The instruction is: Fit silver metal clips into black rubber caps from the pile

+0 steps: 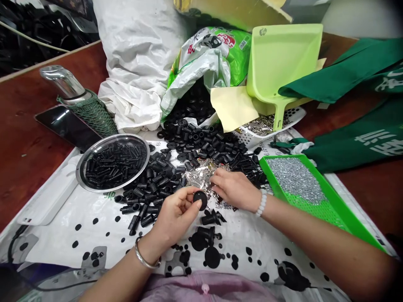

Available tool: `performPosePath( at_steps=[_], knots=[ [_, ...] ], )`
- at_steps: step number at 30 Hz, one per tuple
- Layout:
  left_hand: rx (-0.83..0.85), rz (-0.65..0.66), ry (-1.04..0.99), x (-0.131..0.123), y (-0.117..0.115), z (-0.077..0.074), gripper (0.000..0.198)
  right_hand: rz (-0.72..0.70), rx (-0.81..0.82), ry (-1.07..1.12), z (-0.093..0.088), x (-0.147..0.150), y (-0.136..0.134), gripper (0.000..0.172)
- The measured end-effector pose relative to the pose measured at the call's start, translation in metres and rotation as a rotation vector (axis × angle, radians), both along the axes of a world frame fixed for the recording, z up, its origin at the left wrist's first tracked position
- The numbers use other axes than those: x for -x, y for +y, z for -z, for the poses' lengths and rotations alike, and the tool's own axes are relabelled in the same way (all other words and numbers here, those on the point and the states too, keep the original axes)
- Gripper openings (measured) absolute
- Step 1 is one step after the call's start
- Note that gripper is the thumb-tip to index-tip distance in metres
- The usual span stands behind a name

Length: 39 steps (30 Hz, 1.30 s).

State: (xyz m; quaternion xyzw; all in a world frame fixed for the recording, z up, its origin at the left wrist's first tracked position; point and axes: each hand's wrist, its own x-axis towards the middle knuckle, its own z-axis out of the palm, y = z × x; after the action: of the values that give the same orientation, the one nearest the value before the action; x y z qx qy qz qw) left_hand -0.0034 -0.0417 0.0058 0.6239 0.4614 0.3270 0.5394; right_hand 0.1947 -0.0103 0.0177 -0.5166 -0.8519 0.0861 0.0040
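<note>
My left hand [172, 216] pinches a round black plastic disc [200, 201] between thumb and fingers, its flat face turned up toward me. Close by on the right, my right hand [236, 188] reaches into a pile of small shiny metal pieces [198, 175]. Its fingers are drawn together; whatever is between them is hidden. Black plastic tubes [154, 184] lie heaped around the metal pieces. Just below my hands, a few assembled-looking black parts [211, 217] rest on the white spotted sheet [126, 241].
A round steel dish [145, 167] of ribbed black pieces stands left. On the right is a green tray [338, 205] holding tiny silvery parts. Behind sit a light-green dustpan [286, 58], a white basket [299, 117], a green-and-white sack [234, 54] and a thermos [64, 82].
</note>
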Motion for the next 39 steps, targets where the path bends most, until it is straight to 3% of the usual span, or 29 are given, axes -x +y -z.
performPosePath(
  at_steps=[6, 12, 18, 22, 25, 30, 33, 39],
  knots=[
    [0.258, -0.122, -0.19, 0.002, 0.006, -0.011, 0.03, -0.107, -0.02, -0.04, 0.012, 0.011, 0.001, 0.015],
    [0.326, -0.125, -0.25, 0.001, 0.003, -0.006, 0.034, -0.05, -0.024, 0.146, 0.014, 0.007, 0.001, 0.013],
    [0.338, -0.062, -0.268, 0.0, 0.001, -0.006, 0.04, 0.105, 0.041, 0.553, -0.003, -0.005, -0.013, 0.031],
    [0.342, -0.03, -0.255, -0.005, -0.002, -0.008, 0.04, 0.321, 0.286, 1.089, -0.012, -0.003, -0.035, 0.019],
    [0.355, -0.023, -0.22, -0.011, -0.004, -0.009, 0.036, 0.416, 0.31, 1.24, -0.013, 0.002, -0.049, 0.016],
    [0.37, -0.006, -0.195, -0.019, -0.008, -0.009, 0.032, 0.437, 0.083, 1.24, -0.006, 0.009, -0.062, 0.009],
    [0.373, 0.003, -0.201, -0.022, -0.009, -0.009, 0.031, 0.35, -0.027, 1.177, 0.0, 0.01, -0.066, 0.008],
    [0.364, -0.015, -0.228, -0.025, -0.012, -0.01, 0.03, 0.14, -0.278, 0.848, 0.002, 0.01, -0.07, 0.007]
  ],
)
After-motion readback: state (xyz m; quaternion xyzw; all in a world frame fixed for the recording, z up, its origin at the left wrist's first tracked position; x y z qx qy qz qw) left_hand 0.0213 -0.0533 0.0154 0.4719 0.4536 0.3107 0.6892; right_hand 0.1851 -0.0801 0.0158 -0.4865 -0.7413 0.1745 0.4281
